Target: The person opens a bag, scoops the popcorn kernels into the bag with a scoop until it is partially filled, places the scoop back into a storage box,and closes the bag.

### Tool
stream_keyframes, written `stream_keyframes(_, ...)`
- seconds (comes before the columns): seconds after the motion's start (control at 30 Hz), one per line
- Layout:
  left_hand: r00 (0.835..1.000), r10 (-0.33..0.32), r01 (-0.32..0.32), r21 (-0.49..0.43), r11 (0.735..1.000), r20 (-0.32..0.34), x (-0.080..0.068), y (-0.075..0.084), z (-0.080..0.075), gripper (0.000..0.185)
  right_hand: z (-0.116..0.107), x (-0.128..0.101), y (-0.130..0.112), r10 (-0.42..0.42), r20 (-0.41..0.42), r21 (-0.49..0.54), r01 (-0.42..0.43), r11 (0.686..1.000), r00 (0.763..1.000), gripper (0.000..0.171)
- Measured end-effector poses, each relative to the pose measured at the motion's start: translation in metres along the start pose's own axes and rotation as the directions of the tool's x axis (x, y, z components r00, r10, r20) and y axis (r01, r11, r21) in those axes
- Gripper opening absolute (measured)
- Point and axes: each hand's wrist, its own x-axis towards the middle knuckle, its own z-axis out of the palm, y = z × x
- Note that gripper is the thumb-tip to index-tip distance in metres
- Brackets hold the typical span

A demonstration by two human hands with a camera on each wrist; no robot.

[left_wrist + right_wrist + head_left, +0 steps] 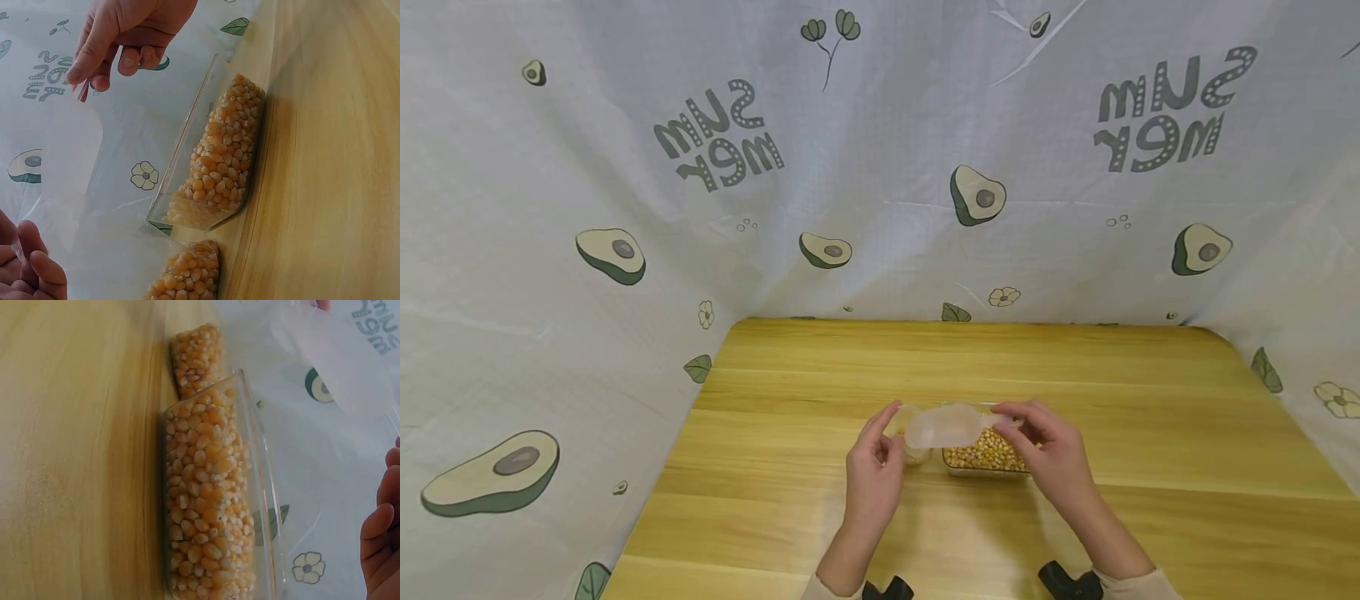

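Note:
My right hand (1048,446) pinches the thin handle of a translucent white plastic scoop (946,426), seen edge-on in the left wrist view. The scoop's bowl reaches left over the mouth of a clear plastic bag (256,340). Thumb and fingers of my left hand (874,477) are at the bag's upper edge and hold it up; the exact grip is partly hidden. Corn kernels (187,275) fill the bag's bottom, which stands on the table. Right beside it is a clear rectangular container (194,119) with many more corn kernels (209,500), below my right hand.
Both containers of corn stand on a wood-grain table (775,483). A pale curtain (880,150) printed with avocados and flowers hangs behind the table and along both sides. Black wrist mounts (1070,581) sit by the sleeves.

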Motion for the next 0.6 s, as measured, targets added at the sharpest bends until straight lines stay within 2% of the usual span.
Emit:
stream_keyframes(0.13,1.000,0.002,-0.002,0.000,1.000,-0.028,0.001,-0.001,0.002,0.050,0.001,-0.002,0.005,-0.016,-0.006,-0.024,0.015,1.000,1.000,0.031)
stream_keyframes(0.37,1.000,0.008,-0.008,0.008,1.000,-0.027,0.001,-0.002,0.003,0.054,-0.003,-0.006,0.009,-0.042,-0.002,-0.007,0.042,0.999,0.999,0.026)
stream_keyframes(0.6,1.000,-0.003,0.004,0.009,1.000,-0.024,0.003,0.001,0.004,0.056,-0.013,-0.014,0.014,0.079,-0.020,0.034,-0.078,0.996,0.997,0.022)
